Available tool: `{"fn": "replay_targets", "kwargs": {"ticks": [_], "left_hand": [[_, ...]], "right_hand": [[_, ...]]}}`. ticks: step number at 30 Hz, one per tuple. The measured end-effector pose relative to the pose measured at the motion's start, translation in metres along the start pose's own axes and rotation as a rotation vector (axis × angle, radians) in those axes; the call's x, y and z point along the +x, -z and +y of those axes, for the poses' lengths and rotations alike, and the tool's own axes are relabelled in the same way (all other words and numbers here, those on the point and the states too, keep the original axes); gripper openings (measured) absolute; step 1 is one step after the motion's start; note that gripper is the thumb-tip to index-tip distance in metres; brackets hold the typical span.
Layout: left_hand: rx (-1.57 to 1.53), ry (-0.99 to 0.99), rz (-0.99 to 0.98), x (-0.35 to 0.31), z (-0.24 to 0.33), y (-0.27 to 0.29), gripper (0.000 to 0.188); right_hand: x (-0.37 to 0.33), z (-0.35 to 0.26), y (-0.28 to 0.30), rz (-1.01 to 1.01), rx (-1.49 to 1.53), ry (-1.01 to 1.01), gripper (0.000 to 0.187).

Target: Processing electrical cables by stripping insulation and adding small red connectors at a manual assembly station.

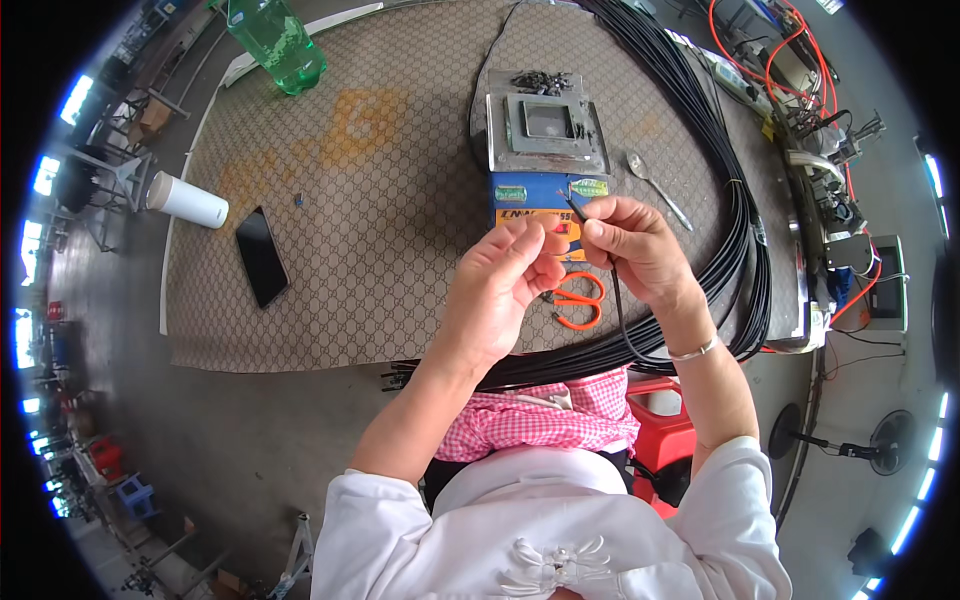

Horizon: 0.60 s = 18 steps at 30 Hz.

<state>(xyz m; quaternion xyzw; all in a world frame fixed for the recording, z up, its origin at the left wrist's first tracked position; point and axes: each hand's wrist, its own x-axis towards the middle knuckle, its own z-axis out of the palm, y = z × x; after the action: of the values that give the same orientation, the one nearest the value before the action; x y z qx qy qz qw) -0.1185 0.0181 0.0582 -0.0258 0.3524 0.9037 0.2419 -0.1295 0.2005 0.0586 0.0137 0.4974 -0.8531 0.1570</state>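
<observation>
My right hand pinches a black cable close to its end, between thumb and fingers. Thin wire strands seem to stick out of the cable's tip. Beside it, my left hand is closed, thumb against curled fingers; whether something small is in them I cannot make out. Both hands are raised over a blue and orange box. Orange-handled scissors lie on the table just below the hands, partly covered by the left fingers.
Behind the box stands a metal unit with a square well, dark bits heaped at its back. A spoon lies right of it. A thick coil of black cable rings the table's right and front. Leftward are a phone, white cup and green bottle.
</observation>
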Motion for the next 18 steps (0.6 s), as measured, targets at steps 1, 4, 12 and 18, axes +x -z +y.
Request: {"fn": "replay_targets", "kwargs": {"ticks": [1,4,12,18], "left_hand": [[-0.012,-0.001,-0.003,0.0005,0.0008,-0.0049,0.025],[-0.040,0.001,-0.018,0.0021,0.0015,-0.0127,0.026],[-0.015,0.016,-0.035,0.0044,-0.0035,-0.0125,0.026],[-0.011,0.009,-0.039,0.0033,-0.0034,-0.0112,0.026]], "right_hand": [[-0.0016,0.0006,0.0003,-0.003,-0.013,0.014,0.011],[-0.0044,0.0011,0.0021,-0.031,-0.072,0.043,0.011],[-0.0094,0.0015,-0.0032,-0.039,-0.168,0.114,0.010],[-0.0081,0.0077,0.0023,-0.014,-0.143,0.067,0.010]]}}
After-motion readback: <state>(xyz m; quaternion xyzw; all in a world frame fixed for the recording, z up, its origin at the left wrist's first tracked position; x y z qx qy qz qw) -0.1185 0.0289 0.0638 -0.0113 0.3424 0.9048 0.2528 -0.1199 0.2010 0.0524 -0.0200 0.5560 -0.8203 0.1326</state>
